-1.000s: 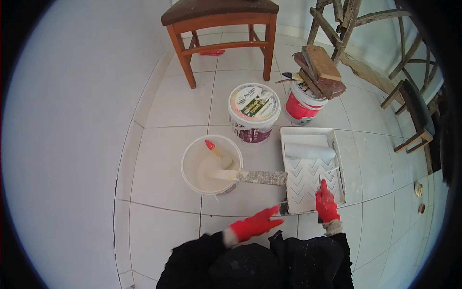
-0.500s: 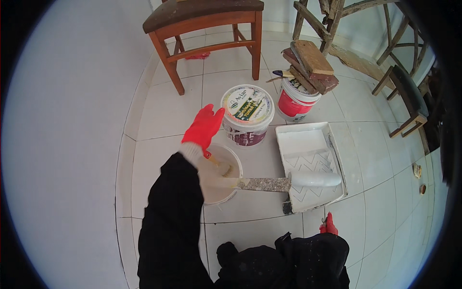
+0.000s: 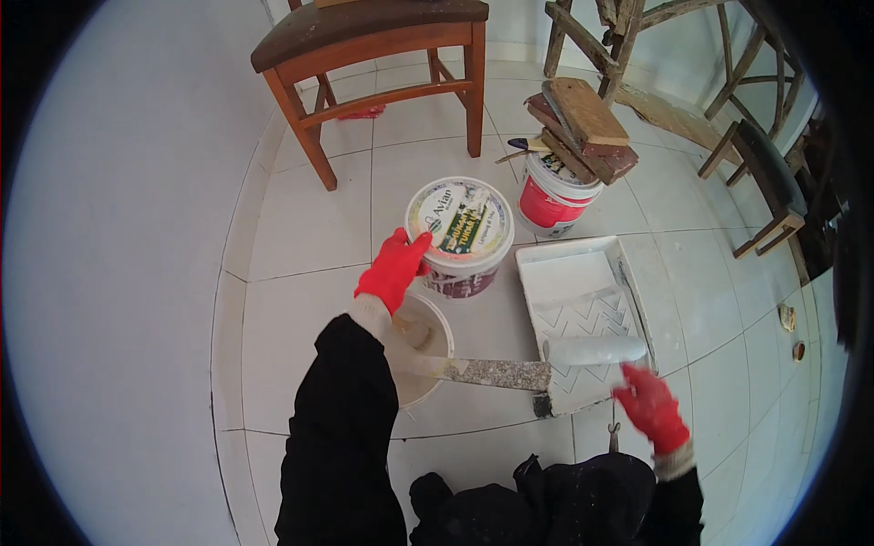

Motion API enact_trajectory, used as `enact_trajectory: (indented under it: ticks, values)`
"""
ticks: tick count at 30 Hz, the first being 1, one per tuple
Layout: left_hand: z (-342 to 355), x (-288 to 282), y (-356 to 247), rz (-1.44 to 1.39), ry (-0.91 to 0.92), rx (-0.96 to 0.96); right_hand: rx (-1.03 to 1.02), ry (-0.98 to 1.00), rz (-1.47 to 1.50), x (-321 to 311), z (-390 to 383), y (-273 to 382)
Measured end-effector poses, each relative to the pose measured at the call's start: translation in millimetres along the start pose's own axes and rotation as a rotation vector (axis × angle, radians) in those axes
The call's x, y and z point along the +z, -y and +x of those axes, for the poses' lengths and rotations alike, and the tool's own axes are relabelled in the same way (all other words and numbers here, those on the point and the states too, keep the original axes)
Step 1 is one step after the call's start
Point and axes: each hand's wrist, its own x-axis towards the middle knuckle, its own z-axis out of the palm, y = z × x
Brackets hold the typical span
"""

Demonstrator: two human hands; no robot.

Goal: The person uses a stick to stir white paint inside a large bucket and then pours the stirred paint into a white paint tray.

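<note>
The left hand (image 3: 390, 273) grips the lidded tub (image 3: 464, 221) beyond the bucket (image 3: 450, 337), seemingly to shift it, which wants a firm hold; the right hand (image 3: 653, 409) hangs loose, apparently empty, by the roller (image 3: 594, 351).

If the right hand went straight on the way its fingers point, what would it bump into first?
Probably the white paint roller lying across the tray, just ahead of the right hand; depth is unclear, so the tray's near edge might come first.
</note>
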Motion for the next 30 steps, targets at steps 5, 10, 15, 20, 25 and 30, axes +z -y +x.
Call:
enact_trajectory:
  ticks: [5, 10, 15, 20, 25, 30]
  values:
    - [-13.0, 14.4, -10.3, 0.078, -0.025, -0.064, -0.149, -0.052, 0.238, 19.6, 196.5, 81.7]
    - [4.9, -20.8, 10.9, 0.438, -0.146, 0.066, -0.196, 0.018, 0.072, 71.2, 295.6, 116.5]
    - [-14.5, -8.9, -38.7, 0.052, -0.124, 0.155, -0.120, -0.307, 0.404, 56.8, 292.8, 120.0]
    - [-69.5, -76.4, -85.7, -0.052, -0.268, 0.359, -0.213, 0.015, 0.792, -6.6, 243.0, 201.3]
    - [-144.5, -148.0, -66.9, 0.085, -0.735, 0.521, -0.796, 0.253, 0.020, 37.3, 175.3, 118.7]
    - [-184.3, -191.5, 38.6, 0.537, -0.876, 0.689, -1.012, 0.424, 0.420, 77.3, 118.2, 159.1]
